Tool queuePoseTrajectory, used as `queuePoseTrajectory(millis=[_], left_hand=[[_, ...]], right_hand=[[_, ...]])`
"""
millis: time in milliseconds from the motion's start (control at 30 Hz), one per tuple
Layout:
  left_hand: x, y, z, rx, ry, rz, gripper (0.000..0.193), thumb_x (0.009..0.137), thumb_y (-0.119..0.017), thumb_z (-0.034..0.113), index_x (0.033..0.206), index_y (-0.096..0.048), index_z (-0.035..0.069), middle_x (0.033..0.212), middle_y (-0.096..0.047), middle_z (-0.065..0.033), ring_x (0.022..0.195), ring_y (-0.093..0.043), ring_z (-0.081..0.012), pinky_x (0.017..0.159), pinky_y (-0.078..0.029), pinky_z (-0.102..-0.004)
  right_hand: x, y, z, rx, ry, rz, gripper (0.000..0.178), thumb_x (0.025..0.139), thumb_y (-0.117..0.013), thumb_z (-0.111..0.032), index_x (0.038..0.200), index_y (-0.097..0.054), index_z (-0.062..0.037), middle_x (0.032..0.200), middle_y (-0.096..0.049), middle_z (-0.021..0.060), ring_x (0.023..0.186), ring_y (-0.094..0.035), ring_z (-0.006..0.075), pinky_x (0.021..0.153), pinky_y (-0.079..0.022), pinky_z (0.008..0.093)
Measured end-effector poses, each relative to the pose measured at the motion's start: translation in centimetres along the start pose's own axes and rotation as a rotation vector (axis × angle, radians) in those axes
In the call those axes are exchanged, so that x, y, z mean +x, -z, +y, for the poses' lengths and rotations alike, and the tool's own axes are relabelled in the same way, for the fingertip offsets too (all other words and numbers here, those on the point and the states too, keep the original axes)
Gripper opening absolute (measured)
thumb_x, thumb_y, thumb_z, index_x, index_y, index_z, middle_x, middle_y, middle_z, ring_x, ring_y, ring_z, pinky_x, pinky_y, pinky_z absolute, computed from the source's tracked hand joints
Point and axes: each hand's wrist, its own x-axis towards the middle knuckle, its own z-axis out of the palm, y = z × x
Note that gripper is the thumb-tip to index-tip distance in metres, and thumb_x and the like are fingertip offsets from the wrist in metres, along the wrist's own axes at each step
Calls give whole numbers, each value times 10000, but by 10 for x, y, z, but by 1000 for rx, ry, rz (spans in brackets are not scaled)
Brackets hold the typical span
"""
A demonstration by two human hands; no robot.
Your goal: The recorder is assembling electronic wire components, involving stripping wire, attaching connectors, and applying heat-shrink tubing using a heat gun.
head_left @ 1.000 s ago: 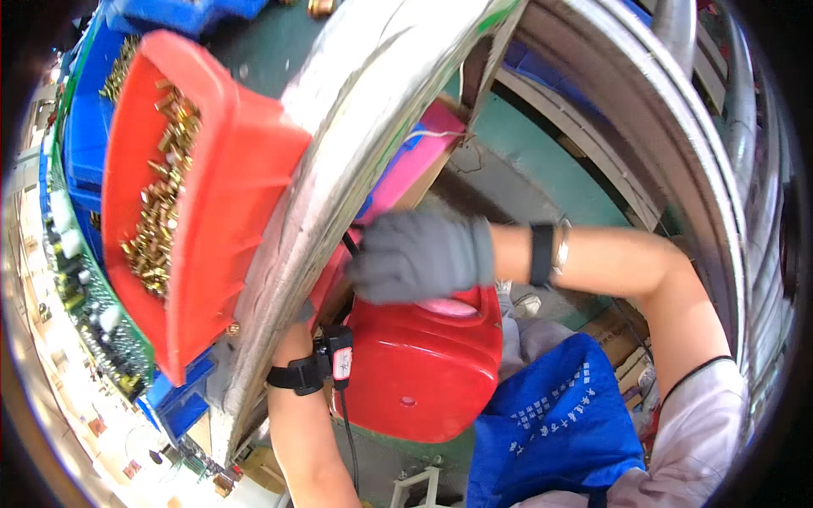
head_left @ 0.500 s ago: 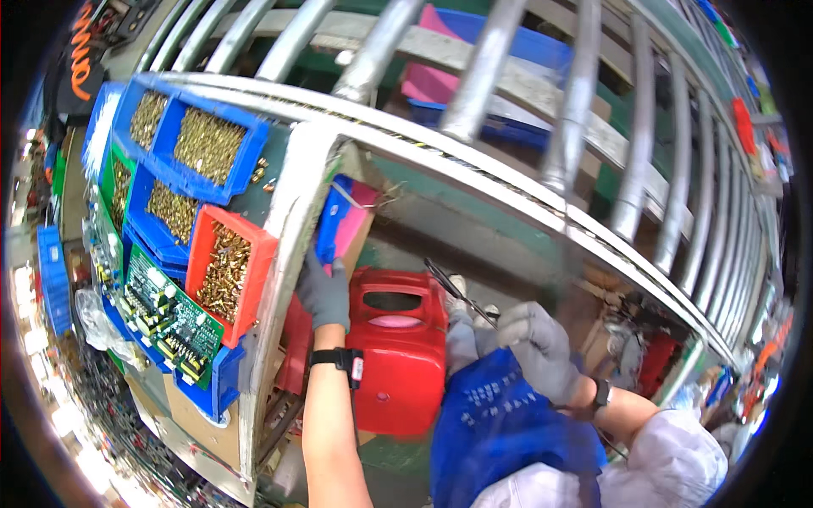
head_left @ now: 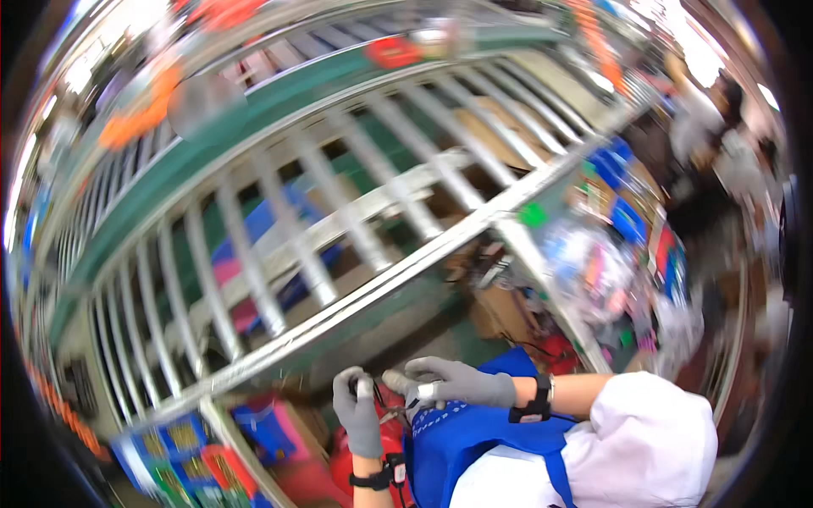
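Note:
My left hand (head_left: 359,415), in a grey glove with a black wrist strap, is raised with its fingers curled closed. A small dark shape shows at its fingertips, too blurred to name. Close to its right, my right hand (head_left: 464,385), gloved too, has its fingers bent and pointing toward the left one. Between the hands, by the right fingers, lies a thin greyish metal piece (head_left: 393,414), possibly part of a hand tool; its kind is not clear. Both hands are above my blue apron (head_left: 457,444) and a red plastic stool (head_left: 342,466).
Ahead runs a metal roller conveyor (head_left: 339,296). Blue bins (head_left: 180,434) and a red bin (head_left: 229,468) stand at lower left, beside a pink and blue box (head_left: 275,430). Plastic bags (head_left: 584,267) and bins fill the right bench. A person (head_left: 699,110) is at far right.
The view has swung right, so the bins now sit at lower left. My left hand has left the pink and blue box and come close to my right hand.

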Motion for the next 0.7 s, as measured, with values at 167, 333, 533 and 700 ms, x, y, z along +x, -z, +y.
queuePoseTrajectory(millis=[167, 333, 533, 700], left_hand=[[-47, -135, 80, 399, -798, -685, 171, 750, -625, 141, 898, -607, 59, 790, -557, -110, 750, -553, -283, 712, -443, -369], [-128, -267, 109, 441, -1266, -1405, 288, 710, -679, 253, 988, -642, 187, 977, -587, -34, 917, -547, -249, 986, -358, -473], [-190, -349, 130, 253, -1327, -1501, 332, 720, -691, 272, 1034, -635, 178, 1126, -587, -25, 1086, -527, -237, 1025, -320, -475], [-134, -410, 69, 370, -666, -1156, 324, 833, -669, 205, 1082, -606, 7, 1011, -645, -150, 852, -641, -248, 754, -507, -346]], right_hand=[[-105, 84, 39, 720, -434, -127, 229, 911, -601, -211, 1097, -610, -76, 956, -611, 48, 827, -609, 118, 672, -512, 233], [-215, 136, 117, 236, 757, 125, 358, 875, -547, 14, 1226, -524, -50, 1176, -550, 66, 1051, -550, 116, 870, -501, 279], [-278, 163, 191, 670, 840, 506, 345, 940, -487, -112, 1276, -459, -37, 1133, -553, 65, 913, -594, 149, 764, -521, 254], [-332, 182, 161, 1045, 638, 693, 372, 943, -505, -194, 1245, -480, 23, 724, -545, 33, 553, -487, 57, 432, -381, 203]])
